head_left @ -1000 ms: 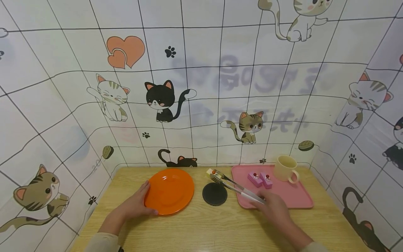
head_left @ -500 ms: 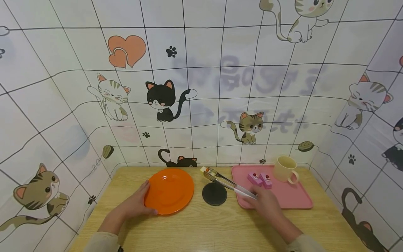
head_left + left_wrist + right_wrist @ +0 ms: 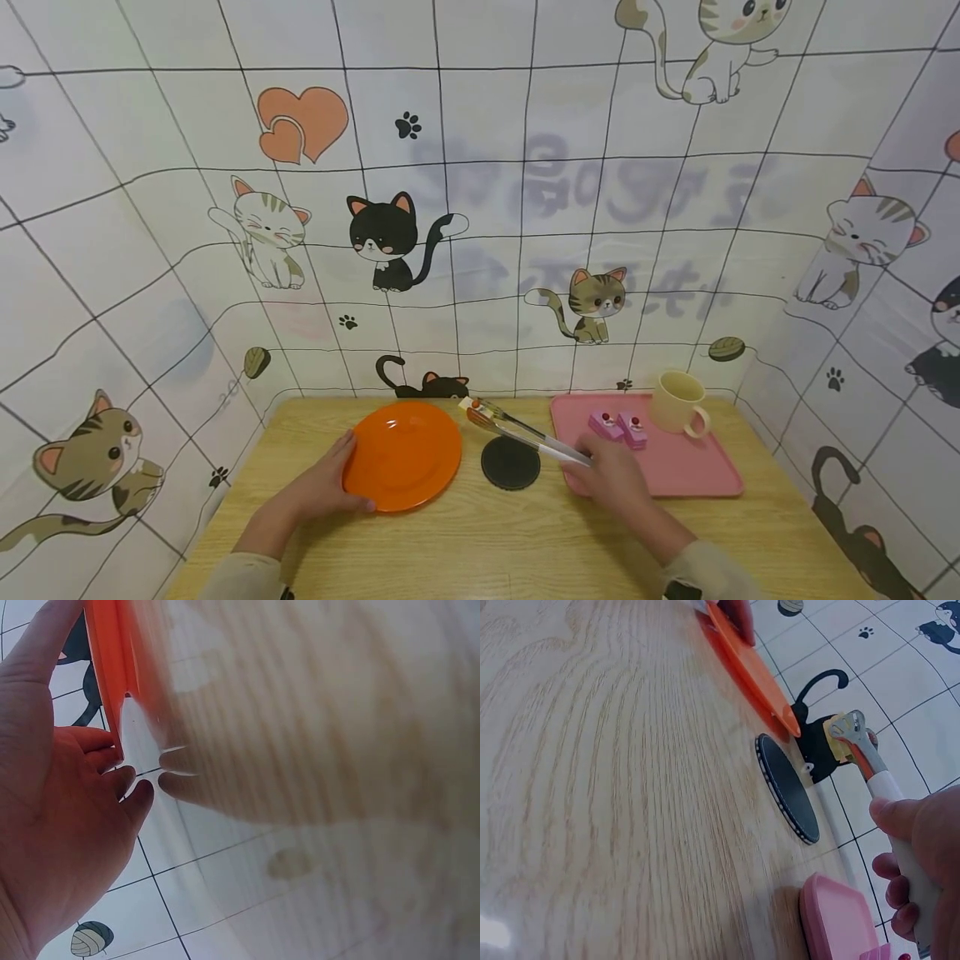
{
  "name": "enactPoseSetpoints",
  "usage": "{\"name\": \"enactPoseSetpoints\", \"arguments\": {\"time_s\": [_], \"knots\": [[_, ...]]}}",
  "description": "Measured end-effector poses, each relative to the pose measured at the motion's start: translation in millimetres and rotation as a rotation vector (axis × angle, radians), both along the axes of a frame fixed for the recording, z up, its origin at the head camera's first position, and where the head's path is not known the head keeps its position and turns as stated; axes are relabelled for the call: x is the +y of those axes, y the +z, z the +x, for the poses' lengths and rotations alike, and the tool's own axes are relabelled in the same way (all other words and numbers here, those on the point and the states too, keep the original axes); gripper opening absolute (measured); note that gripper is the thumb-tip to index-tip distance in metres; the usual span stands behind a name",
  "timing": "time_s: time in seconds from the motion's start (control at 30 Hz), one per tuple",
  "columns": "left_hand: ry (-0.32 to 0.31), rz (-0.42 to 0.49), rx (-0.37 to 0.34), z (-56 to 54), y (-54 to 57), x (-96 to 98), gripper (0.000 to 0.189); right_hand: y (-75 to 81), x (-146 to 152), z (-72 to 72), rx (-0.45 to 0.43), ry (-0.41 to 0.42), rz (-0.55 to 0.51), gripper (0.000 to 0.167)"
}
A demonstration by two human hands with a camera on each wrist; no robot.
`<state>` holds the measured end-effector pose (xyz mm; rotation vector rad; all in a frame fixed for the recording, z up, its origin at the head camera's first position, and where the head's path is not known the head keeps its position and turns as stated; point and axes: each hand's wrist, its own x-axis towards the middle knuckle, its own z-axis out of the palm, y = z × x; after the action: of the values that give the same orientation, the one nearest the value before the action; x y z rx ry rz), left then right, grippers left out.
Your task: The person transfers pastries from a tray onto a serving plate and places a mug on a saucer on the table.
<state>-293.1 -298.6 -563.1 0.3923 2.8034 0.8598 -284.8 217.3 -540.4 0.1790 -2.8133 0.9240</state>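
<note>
Right grip [image 3: 615,477] holds tongs [image 3: 564,452] pinching a cake [image 3: 466,403] near the plate [image 3: 408,457]; left grip [image 3: 324,482] holds the plate's rim. Apparent step: transfer. Next move likely requires positioning over the plate.

"Was the light even?"
"Fairly; a small glint sat toward the far rim of my orange plate [image 3: 402,458]."
"Any blur?"
"Beside the plate, my left wrist view caught the tabletop [image 3: 337,712] out of focus, mirroring my fingers [image 3: 139,802]."
</note>
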Motion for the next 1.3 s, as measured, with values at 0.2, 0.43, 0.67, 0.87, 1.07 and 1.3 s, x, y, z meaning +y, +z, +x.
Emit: {"name": "enactPoseSetpoints", "arguments": {"time_s": [0.2, 0.43, 0.67, 0.87, 1.07, 1.3], "knots": [[0.000, 0.001, -0.005, 0.5, 0.4, 0.8, 0.136, 1.7, -9.7, -3.2, 0.016, 0.018, -0.011, 0.026], [0.001, -0.008, 0.001, 1.1, 1.6, 1.5, 0.137, 3.1, -22.3, -7.1, 0.001, 0.023, -0.045, 0.028], [0.000, -0.018, 0.004, 0.3, -0.3, 0.3, 0.138, 3.3, -34.4, -12.8, -0.008, 0.045, -0.065, 0.025], [-0.004, -0.021, 0.010, -1.0, -1.1, -0.1, 0.138, 4.6, -42.8, -15.1, 0.012, 0.061, -0.063, 0.025], [-0.007, -0.017, 0.012, -1.7, -0.8, -0.1, 0.137, 5.4, -49.7, -18.2, -0.002, 0.069, -0.050, 0.026], [-0.007, -0.005, 0.013, -0.4, 0.2, 0.2, 0.138, 2.9, -58.1, -24.4, -0.014, 0.090, -0.036, 0.027]]}}
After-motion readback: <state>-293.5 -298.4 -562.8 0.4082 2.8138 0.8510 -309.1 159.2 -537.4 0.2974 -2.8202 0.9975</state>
